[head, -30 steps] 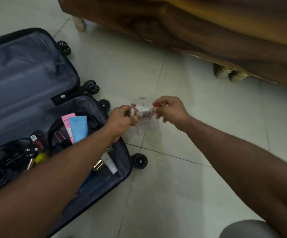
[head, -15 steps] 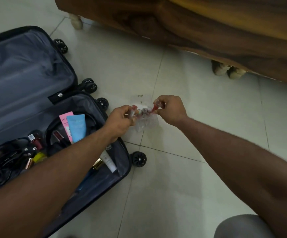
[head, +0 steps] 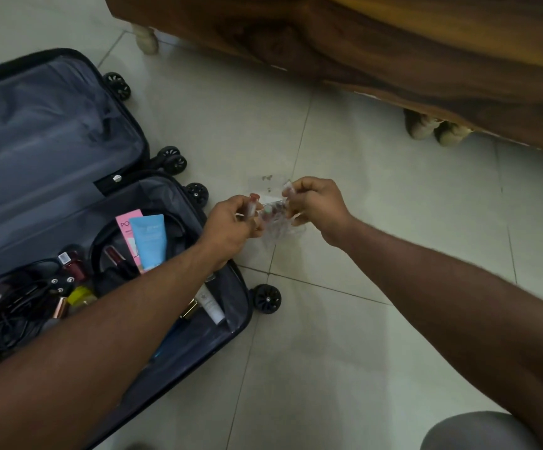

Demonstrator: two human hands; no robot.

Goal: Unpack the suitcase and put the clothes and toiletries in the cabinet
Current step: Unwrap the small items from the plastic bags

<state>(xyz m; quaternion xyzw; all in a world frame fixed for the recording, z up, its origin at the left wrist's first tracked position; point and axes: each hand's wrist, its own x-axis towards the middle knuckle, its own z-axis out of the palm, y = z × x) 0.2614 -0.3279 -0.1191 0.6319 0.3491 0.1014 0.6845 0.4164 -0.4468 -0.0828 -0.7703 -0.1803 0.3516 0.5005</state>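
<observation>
An open dark suitcase (head: 69,131) lies on the tiled floor at the left. Its near half holds toiletries: a pink tube (head: 127,225), a blue tube (head: 150,241), a white tube (head: 211,305), small bottles and black cables (head: 13,306). Over the floor just right of the suitcase, both hands hold a small clear plastic pouch (head: 275,224) with small items inside. My left hand (head: 231,224) pinches its left top edge, and my right hand (head: 312,206) pinches its right top edge.
A wooden furniture piece (head: 361,53) on pale round feet (head: 146,39) runs across the top. A pair of shoes (head: 435,129) sits under its edge. My grey-clad knee (head: 477,431) shows at the bottom right. Pale floor tiles (head: 377,241) surround the suitcase.
Both hands stay on the pouch's top edge, with the right hand a little higher than before. The camera view has shifted slightly.
</observation>
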